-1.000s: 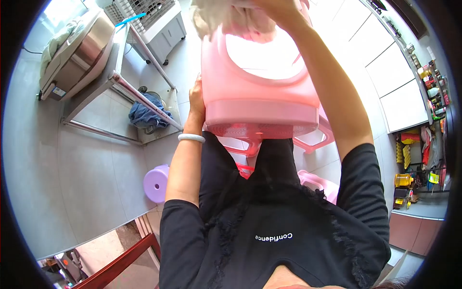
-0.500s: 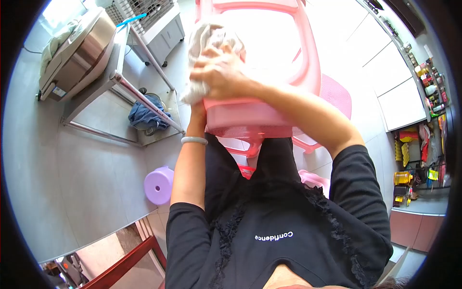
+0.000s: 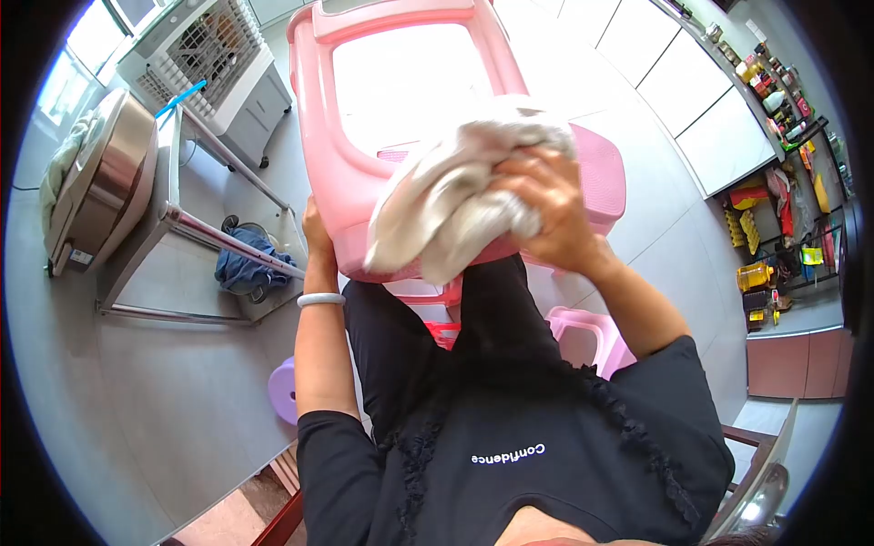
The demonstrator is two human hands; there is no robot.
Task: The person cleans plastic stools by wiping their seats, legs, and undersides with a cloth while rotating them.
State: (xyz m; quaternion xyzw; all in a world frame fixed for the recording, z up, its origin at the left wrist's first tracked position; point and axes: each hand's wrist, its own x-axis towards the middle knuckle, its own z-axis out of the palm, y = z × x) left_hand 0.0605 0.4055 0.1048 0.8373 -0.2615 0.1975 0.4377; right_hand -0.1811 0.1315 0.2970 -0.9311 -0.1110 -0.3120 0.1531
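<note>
A large pink plastic frame point(image 3: 319, 109) with rounded corners and a big rectangular opening is at my knees. My left hand point(image 3: 316, 229) grips its left edge near the bottom corner; the fingers are partly hidden behind the rim. In my right hand point(image 3: 549, 205) is a bunched whitish cloth point(image 3: 446, 196), its loose end draped over the frame's near side. Motion blurs the cloth slightly. Behind the frame, to the right, a pink textured plastic panel point(image 3: 601, 173) shows.
On the left stand a metal-legged table point(image 3: 168, 214) with a brown and silver appliance point(image 3: 109, 182), and an air cooler point(image 3: 205, 64). A purple stool point(image 3: 283, 391) and a pink stool point(image 3: 583, 323) are near my legs. Bottles and packets fill shelves point(image 3: 792, 246) at right.
My right hand has carried the cloth from the frame's left corner across to the right along its near side. My left hand now shows at the left edge. The frame appears farther left.
</note>
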